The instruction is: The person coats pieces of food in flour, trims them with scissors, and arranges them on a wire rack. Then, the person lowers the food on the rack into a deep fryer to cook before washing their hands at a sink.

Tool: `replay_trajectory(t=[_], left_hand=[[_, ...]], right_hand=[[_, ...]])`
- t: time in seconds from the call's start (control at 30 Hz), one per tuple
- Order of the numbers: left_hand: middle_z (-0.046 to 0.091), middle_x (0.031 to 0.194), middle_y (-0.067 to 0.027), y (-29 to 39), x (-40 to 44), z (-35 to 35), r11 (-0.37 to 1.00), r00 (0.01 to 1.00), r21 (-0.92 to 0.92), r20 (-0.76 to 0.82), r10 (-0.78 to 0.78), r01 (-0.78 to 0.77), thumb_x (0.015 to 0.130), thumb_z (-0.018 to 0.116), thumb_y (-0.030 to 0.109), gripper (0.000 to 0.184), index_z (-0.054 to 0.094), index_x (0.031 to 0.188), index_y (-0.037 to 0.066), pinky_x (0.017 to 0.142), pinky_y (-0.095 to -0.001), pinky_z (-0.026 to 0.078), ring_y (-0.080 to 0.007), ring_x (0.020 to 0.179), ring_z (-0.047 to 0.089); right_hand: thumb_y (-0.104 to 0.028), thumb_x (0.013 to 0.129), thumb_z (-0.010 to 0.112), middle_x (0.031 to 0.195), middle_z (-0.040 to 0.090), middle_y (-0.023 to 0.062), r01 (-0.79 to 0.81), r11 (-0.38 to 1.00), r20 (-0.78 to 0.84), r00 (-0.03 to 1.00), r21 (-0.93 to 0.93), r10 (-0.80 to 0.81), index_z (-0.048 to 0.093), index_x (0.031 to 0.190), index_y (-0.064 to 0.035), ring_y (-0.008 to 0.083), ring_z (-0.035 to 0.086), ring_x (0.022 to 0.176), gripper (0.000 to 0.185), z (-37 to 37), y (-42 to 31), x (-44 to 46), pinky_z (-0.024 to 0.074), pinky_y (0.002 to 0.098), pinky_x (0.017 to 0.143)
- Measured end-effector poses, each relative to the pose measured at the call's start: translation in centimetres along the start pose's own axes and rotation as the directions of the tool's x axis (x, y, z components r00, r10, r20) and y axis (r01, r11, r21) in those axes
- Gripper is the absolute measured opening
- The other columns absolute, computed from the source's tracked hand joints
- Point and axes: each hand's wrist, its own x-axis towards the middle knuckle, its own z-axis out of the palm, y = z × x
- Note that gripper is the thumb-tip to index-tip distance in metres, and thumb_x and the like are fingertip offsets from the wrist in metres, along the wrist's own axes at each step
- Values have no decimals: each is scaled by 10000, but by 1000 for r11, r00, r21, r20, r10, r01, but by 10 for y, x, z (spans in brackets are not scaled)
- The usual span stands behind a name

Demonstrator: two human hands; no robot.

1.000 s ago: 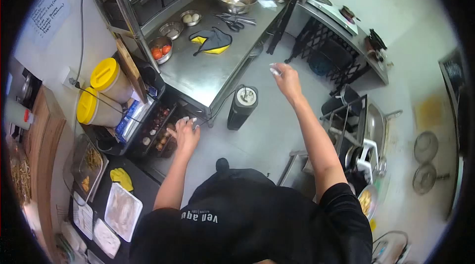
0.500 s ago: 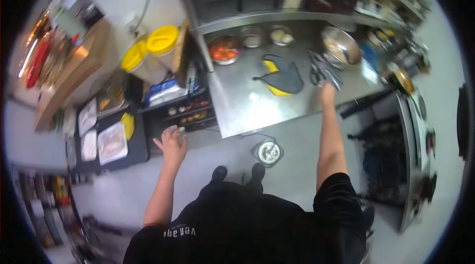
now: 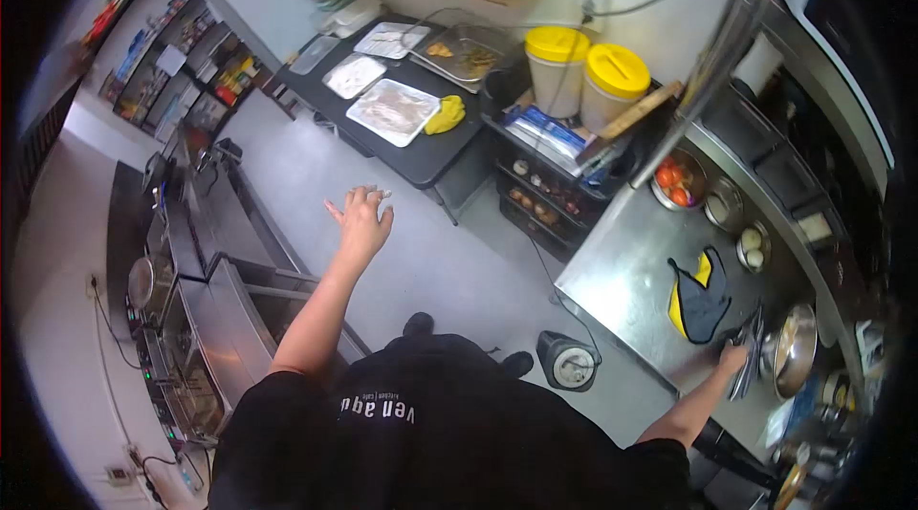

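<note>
A left hand (image 3: 361, 221), fingers spread and empty, hangs above a smooth grey floor (image 3: 449, 261), near a black table (image 3: 435, 161) bearing white rectangular trays (image 3: 404, 138). At far right, the right hand (image 3: 734, 357) meets long silver metal utensils (image 3: 753, 357) on a stainless-steel worktable (image 3: 617, 266); whether its fingers grip cannot be told. The step appears a reach or grasp; lifting would call for closed fingers.

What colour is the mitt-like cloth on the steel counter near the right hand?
The cloth is dark grey with yellow parts, as the head view shows.
</note>
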Motion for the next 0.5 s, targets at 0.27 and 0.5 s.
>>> replay_trajectory(t=[0.27, 0.5], left_hand=[[549, 1142, -44, -142, 16, -5, 977, 972, -28, -98, -214, 213, 771, 625, 193, 235, 642, 998, 133, 974, -737, 101, -247, 1176, 440], [563, 1143, -29, -312, 100, 33, 943, 942, -145, -113, -316, 299, 792, 629, 241, 241, 635, 1014, 148, 959, -733, 146, -259, 1160, 457]], right_hand=[[-84, 838, 619, 783, 551, 76, -436, -227, 473, 869, 871, 144, 565, 893, 8, 142, 499, 640, 120, -61, -119, -86, 426, 266, 590], [-142, 881, 611, 793, 426, 20, -452, -713, 256, 892, 536, -373, 475, 921, -31, 106, 431, 677, 180, -166, -365, -259, 389, 246, 577]])
